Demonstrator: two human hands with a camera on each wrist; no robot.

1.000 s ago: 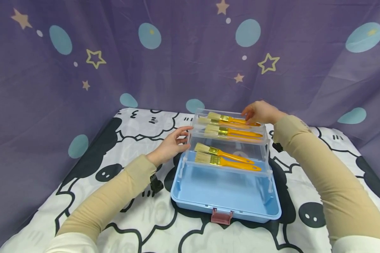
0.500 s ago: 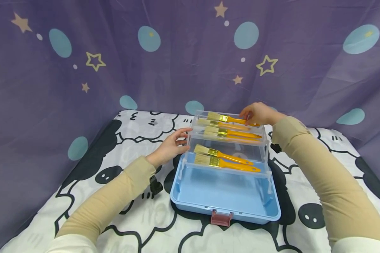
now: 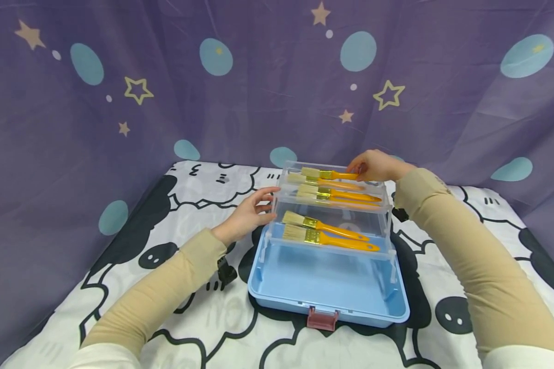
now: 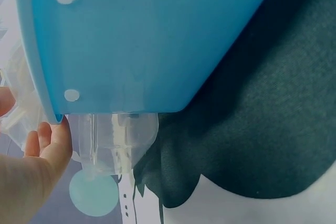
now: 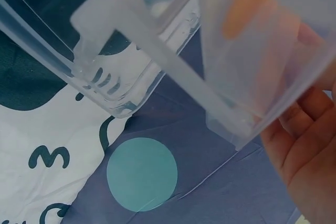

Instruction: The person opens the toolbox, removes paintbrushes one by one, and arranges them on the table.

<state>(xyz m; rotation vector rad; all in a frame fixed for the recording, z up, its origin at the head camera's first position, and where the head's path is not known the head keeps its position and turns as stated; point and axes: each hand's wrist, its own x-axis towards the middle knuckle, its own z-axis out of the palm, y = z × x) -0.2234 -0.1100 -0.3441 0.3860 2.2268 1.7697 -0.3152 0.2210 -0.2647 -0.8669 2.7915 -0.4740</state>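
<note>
Sleeves: tan left sleeve [image 3: 161,287] and tan right sleeve [image 3: 471,256], each with a white cuff at the elbow end, reach in from the bottom edge.
Cloth: white printed cloth [image 3: 254,353] with black cartoon outlines lies under everything.
Latch: dull red latch [image 3: 322,319] at the near middle of the box.
Box: light blue box [image 3: 323,274], its bottom compartment facing up, with clear tiers rising stepwise behind it.
Lowest tray: clear lowest tray [image 3: 376,220] over the rear part of the box; in it a broad brush [image 3: 332,239] in front and a slimmer brush [image 3: 325,225] just behind, bristles left, yellow handles right.
Left hand: left hand [image 3: 244,215] at the left side of the tiers, thumb apart from the lightly bent fingers, pinching nothing; fingertips at the clear plastic edge.
Middle tray: clear middle tray [image 3: 388,207] bearing a middle brush [image 3: 337,193], yellow handle to the right.
Rear tray: clear rear tray [image 3: 295,164], the farthest tier; the rear brush [image 3: 330,175] is there, bristles left.
Right hand: right hand [image 3: 377,165] over the right end of the rear tray, pinching the rear brush by its handle, whose tip is hidden.
Backdrop: purple curtain [image 3: 268,113] with stars and pale blue ovals.
</note>
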